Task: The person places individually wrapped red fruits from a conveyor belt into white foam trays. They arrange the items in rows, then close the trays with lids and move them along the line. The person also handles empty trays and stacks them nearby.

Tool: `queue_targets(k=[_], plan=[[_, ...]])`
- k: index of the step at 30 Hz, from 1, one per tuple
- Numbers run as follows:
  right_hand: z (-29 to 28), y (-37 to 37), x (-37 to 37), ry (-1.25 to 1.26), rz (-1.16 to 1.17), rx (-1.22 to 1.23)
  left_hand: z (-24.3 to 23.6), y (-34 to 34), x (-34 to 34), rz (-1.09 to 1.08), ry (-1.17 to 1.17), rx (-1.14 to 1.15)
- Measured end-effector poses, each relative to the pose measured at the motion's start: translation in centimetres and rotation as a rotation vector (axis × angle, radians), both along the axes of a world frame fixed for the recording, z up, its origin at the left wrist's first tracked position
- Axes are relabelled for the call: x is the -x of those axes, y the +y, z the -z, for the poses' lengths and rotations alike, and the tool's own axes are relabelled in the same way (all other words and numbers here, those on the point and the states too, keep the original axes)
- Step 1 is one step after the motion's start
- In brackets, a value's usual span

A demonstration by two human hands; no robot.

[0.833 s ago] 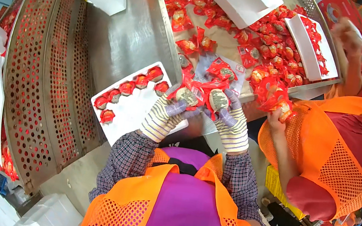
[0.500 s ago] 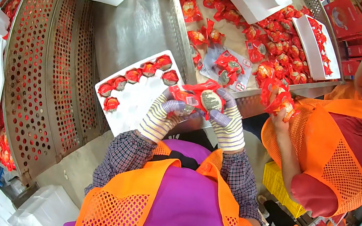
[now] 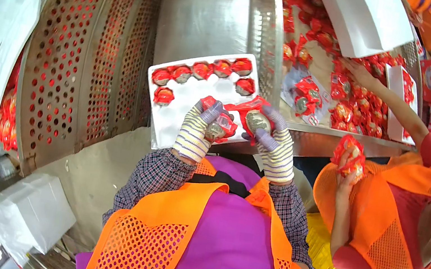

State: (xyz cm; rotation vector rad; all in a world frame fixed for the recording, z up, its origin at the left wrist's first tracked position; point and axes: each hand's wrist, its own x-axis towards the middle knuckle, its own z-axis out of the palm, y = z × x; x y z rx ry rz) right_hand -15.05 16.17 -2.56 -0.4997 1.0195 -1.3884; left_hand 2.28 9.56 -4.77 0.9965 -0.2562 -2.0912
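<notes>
My left hand point(image 3: 194, 134), in a striped knit glove, is closed on a red-and-clear wrapped egg point(image 3: 220, 128) with a grey-green round side showing. In my right hand point(image 3: 276, 150), also gloved, the fingers pinch a second wrapped egg point(image 3: 257, 122) by its edge. Both are held over the near right corner of a white foam tray point(image 3: 172, 121). Along the tray's far side and corners, several red-wrapped eggs point(image 3: 202, 71) sit in its hollows; other hollows show bare white.
A perforated metal guard point(image 3: 75, 54) stands left of the tray. To the right, a metal-edged bin point(image 3: 335, 133) holds many wrapped eggs and white foam pieces point(image 3: 362, 22). A co-worker in an orange vest point(image 3: 383, 219) holds a wrapped egg and reaches into the bin.
The view has swung, so the tray and bin sit farther right. My hands have drawn slightly apart, separating the two wrapped eggs. The co-worker's other arm now reaches into the bin.
</notes>
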Motion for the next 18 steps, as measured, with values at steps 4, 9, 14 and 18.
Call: queue_targets(k=[4,9,14,18], plan=[[-0.9,-1.5,-2.1,0.618,-0.235,0.016,0.0,0.4,-0.9,-0.116,-0.119,-0.021],[-0.6,-2.5,-4.3,0.782,-0.271,0.039,1.4,1.3,-2.0,-0.114,-0.211,0.050],[0.9,-3.4,-3.8,0.562,-0.323,-0.087,0.2,2.5,-1.8,-0.218,-0.250,0.080],[0.9,-3.6,-4.2,0.155,-0.340,-0.322,-0.4,2.3,-2.2,-0.262,-0.353,0.174]])
